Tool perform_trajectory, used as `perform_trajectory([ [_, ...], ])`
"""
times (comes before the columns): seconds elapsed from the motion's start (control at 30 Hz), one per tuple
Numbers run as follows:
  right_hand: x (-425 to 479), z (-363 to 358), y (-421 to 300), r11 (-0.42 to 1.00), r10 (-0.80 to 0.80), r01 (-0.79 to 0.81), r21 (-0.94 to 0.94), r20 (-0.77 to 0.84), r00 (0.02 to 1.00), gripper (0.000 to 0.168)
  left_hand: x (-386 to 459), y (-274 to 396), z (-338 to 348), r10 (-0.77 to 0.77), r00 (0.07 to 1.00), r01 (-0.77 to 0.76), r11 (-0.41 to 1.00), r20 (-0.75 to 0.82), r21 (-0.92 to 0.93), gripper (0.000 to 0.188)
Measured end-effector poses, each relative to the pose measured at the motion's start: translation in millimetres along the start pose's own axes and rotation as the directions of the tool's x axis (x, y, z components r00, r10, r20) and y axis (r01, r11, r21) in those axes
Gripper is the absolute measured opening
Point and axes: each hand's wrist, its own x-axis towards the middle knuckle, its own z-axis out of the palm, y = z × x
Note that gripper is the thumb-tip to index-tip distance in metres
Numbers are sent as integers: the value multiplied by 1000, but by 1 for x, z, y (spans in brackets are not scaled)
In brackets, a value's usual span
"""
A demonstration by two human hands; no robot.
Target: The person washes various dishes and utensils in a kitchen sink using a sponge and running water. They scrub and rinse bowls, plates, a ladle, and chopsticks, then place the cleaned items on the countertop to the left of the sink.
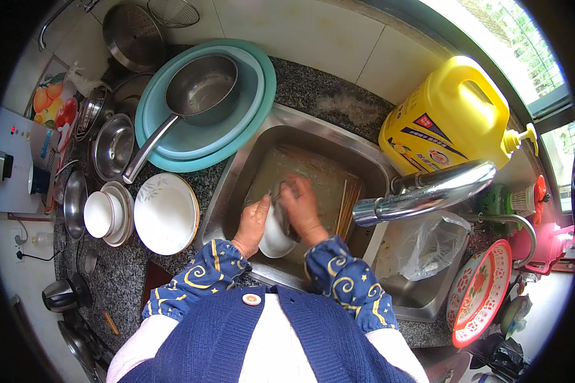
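My left hand grips the rim of a white bowl, its thumb on top. The bowl is tilted over the steel sink basin. In my right hand is a greyish cloth, pressed against the bowl's inside; blur hides its exact kind. Murky water lies in the basin below both hands. Several wooden chopsticks rest along the basin's right side, beneath the chrome faucet.
A yellow detergent jug with a pump stands behind the faucet. Left of the sink are teal basins holding a steel saucepan, and white bowls. A plastic bag lies in the smaller sink, beside a red-rimmed enamel basin.
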Motion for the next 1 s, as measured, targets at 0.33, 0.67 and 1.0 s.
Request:
perform_trajectory([
  [0.33, -32, -22, 106, 950, 241, -179, 255, -237, 941, 24, -6, 43, 8, -65, 998, 59, 935, -3, -350, 49],
  [0.67, -78, 13, 6, 944, -329, 322, -68, -209, 921, 19, 21, 38, 10, -177, 975, 64, 800, -134, -596, 63],
  [1.0, -21, 18, -20, 927, -358, 340, -157, -98, 929, 18, 9, 27, 12, -201, 979, 190, 956, -26, -224, 54],
])
